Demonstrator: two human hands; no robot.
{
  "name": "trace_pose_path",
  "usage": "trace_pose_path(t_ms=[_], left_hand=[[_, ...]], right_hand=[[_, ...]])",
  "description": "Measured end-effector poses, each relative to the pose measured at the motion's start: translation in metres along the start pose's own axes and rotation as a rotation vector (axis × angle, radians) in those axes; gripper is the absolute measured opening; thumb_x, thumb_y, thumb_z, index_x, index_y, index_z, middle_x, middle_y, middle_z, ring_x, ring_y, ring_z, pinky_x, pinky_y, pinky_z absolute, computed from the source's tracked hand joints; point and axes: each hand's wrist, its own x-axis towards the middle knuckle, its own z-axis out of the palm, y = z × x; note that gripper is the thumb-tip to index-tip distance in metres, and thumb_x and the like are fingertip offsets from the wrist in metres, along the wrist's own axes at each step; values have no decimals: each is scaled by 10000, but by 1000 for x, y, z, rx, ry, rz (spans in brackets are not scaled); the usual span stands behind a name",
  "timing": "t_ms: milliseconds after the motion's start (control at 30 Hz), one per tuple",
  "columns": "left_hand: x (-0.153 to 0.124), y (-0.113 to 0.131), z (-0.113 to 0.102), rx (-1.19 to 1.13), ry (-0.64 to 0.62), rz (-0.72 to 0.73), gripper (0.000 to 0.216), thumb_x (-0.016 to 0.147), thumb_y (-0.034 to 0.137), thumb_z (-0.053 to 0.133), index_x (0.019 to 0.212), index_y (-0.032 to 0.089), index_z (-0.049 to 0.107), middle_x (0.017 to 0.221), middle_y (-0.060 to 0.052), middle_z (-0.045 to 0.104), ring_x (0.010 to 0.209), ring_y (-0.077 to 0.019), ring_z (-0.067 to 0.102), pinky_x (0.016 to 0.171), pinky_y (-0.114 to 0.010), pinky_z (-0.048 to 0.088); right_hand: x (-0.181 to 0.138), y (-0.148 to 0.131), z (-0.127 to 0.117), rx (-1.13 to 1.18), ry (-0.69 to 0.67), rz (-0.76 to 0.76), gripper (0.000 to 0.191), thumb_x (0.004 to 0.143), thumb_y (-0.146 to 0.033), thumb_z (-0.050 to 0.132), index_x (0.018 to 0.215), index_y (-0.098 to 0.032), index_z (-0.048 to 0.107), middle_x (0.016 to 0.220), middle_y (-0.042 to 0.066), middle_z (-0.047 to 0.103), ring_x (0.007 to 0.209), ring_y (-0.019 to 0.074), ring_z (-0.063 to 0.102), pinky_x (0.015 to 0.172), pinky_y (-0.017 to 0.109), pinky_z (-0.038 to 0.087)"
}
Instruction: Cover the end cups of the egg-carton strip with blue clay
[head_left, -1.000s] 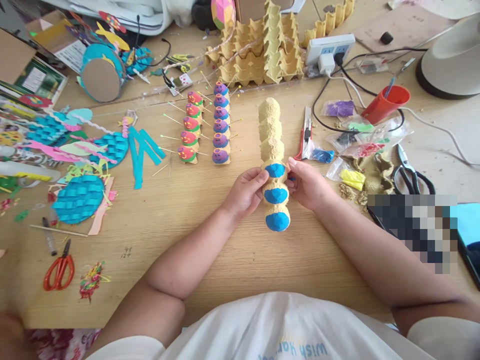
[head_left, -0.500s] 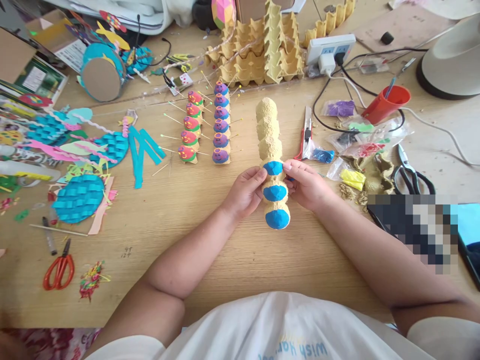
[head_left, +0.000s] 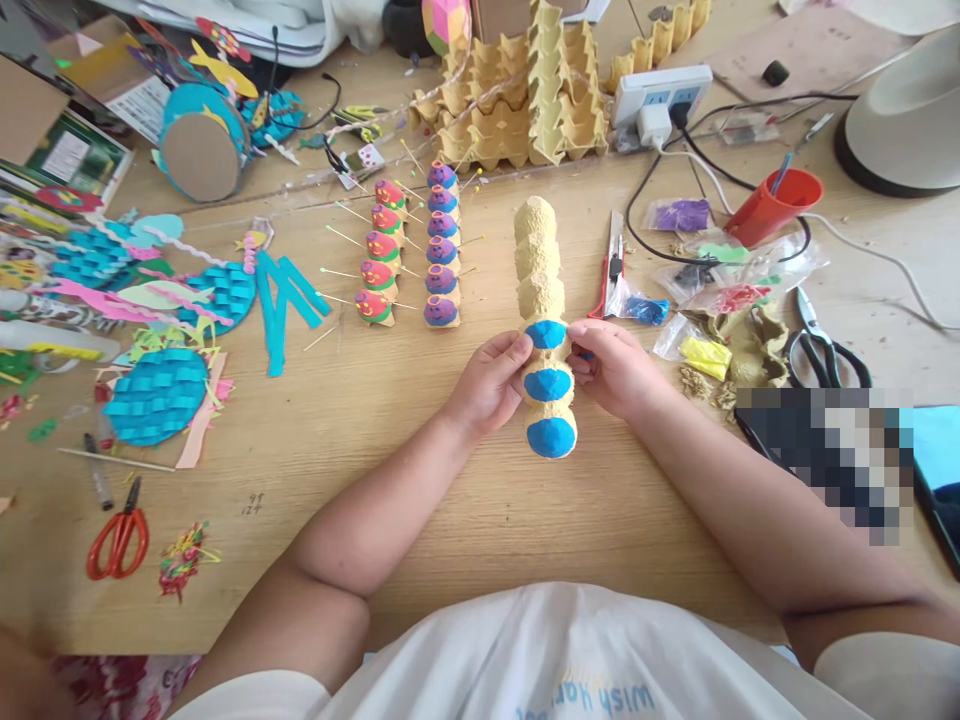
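Note:
A long strip of egg-carton cups (head_left: 541, 270) lies on the wooden table (head_left: 390, 420), pointing away from me. Its three nearest bumps are capped with blue clay (head_left: 550, 437); the far ones are bare. My left hand (head_left: 489, 382) grips the strip's left side at the blue part, fingers curled on it. On the other side my right hand (head_left: 615, 366) holds the strip, thumb and fingers pinched at the uppermost blue cap. A lump of blue clay (head_left: 645, 310) lies just beyond my right hand.
Two finished painted caterpillars with pins (head_left: 411, 255) stand left of the strip. A box cutter (head_left: 614, 262), bags of clay, an orange cup (head_left: 772, 207), black scissors (head_left: 825, 345) and a power strip (head_left: 660, 95) are to the right. Blue paper fish (head_left: 157, 395), red scissors (head_left: 116, 540) and egg trays (head_left: 517, 100) also lie around.
The strip has shifted slightly left and toward me between my hands. My right fingers have worked a little along the upper blue cap.

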Motion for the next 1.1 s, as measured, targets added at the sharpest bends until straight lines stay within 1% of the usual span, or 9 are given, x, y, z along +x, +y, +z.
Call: trace_pose_path(t_ms=[133, 333, 500, 667, 867, 1000, 1100], left_hand=[[-1, 1, 1, -11, -18, 9, 233, 929, 299, 959, 788, 194, 806, 704, 30, 774, 581, -85, 666, 606, -209, 523], [-1, 0, 3, -5, 29, 3, 263, 942, 305, 953, 778, 196, 779, 715, 29, 764, 598, -89, 665, 637, -226, 522], [0, 0, 5, 9, 44, 26, 274, 925, 277, 967, 734, 186, 794, 733, 14, 788, 616, -90, 675, 645, -224, 528], [-1, -1, 7, 18, 70, 39, 292, 951, 244, 940, 712, 183, 783, 700, 15, 763, 603, -88, 655, 640, -225, 508], [-1, 2, 10, 3, 88, 39, 304, 981, 233, 907, 711, 176, 779, 668, 16, 725, 579, -91, 631, 638, -237, 494], [-2, 3, 10, 6, 90, 38, 289, 980, 242, 910, 729, 173, 784, 663, 21, 714, 579, -87, 620, 641, -233, 492], [-3, 3, 11, 8, 91, 34, 288, 984, 253, 908, 741, 172, 776, 664, 28, 708, 581, -82, 619, 645, -225, 497]], right_hand=[[0, 0, 1, -32, 4, -17, 485, 695, -488, 975, 634, -231, 568, 574, -84, 353, 553, 71, 272, 531, 278, 136], [1, 1, 0, -34, -4, -16, 466, 689, -484, 972, 636, -233, 583, 556, -92, 347, 541, 69, 265, 524, 270, 139], [1, 3, -1, -50, 9, -46, 463, 708, -493, 952, 611, -239, 577, 529, -100, 335, 520, 65, 260, 523, 274, 144], [1, 3, 2, -82, 49, -95, 415, 723, -473, 926, 610, -228, 611, 527, -87, 384, 518, 62, 288, 529, 281, 154], [-1, 3, 2, -47, 52, -34, 396, 715, -466, 940, 664, -229, 627, 544, -91, 382, 530, 71, 295, 540, 284, 156], [-1, 2, 1, -30, 29, -11, 431, 689, -487, 979, 682, -229, 634, 544, -95, 390, 525, 68, 299, 538, 283, 155], [0, 2, 1, -31, 9, -9, 448, 702, -504, 988, 694, -230, 634, 546, -96, 389, 528, 70, 295, 532, 277, 158]])
